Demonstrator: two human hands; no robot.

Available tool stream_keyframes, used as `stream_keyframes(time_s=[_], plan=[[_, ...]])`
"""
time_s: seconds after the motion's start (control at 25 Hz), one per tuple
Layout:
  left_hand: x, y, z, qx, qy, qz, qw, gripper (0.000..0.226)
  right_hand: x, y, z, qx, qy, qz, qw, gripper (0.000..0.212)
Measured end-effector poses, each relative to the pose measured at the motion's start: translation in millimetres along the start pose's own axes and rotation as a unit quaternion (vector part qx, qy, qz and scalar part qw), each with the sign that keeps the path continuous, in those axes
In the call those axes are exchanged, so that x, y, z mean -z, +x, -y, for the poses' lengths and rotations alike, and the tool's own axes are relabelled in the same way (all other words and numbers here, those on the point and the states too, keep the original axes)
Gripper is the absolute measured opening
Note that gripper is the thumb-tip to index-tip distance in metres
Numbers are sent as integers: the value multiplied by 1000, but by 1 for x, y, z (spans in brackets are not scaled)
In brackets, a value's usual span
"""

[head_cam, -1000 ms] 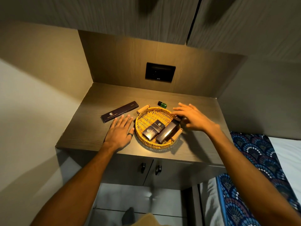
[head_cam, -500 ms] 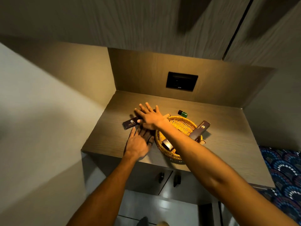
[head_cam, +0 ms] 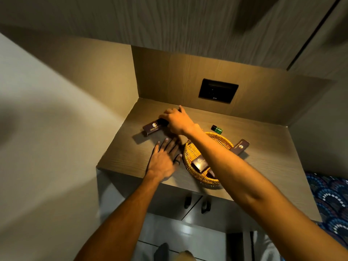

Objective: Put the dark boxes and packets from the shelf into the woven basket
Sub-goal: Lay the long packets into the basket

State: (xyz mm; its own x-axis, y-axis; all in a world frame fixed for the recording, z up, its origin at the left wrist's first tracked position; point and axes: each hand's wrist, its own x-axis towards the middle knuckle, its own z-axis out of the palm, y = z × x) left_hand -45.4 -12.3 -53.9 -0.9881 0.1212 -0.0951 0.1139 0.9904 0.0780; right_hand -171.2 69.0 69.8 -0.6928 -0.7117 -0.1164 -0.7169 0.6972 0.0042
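The right hand (head_cam: 177, 120) reaches across the woven basket (head_cam: 190, 153), its forearm hiding much of the inside, fingers curled around one end of the long dark box (head_cam: 152, 127) on the shelf (head_cam: 128, 157). The left hand (head_cam: 162, 159) lies flat beside the basket, fingers spread. Another dark box (head_cam: 240, 146) leans over the basket's far rim, and a small green bottle (head_cam: 217, 129) lies behind.

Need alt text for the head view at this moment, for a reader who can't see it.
A person's right hand reaches across a woven basket to grip a long dark box on a wooden shelf, while the left hand lies flat on the shelf beside the basket. The basket holds dark boxes; another dark box leans over its far rim, near a small green item.
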Motion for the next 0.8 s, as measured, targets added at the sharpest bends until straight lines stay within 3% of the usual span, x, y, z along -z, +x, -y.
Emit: stream_keyframes(time_s=[0.12,0.2,0.52,0.8], plan=[[3,1,0,11,-15,-14,1000,64,31,-27,-37,44,-25,-107,993,62],[0,-3,-1,11,-39,-27,999,64,33,-61,-67,63,-32,-120,990,61],[1,-7,-6,5,-61,-23,998,63,-15,-147,-127,-42,24,-38,998,54],[-2,-6,-5,8,-66,-26,997,63,-40,-136,-112,-16,9,8,1000,59]])
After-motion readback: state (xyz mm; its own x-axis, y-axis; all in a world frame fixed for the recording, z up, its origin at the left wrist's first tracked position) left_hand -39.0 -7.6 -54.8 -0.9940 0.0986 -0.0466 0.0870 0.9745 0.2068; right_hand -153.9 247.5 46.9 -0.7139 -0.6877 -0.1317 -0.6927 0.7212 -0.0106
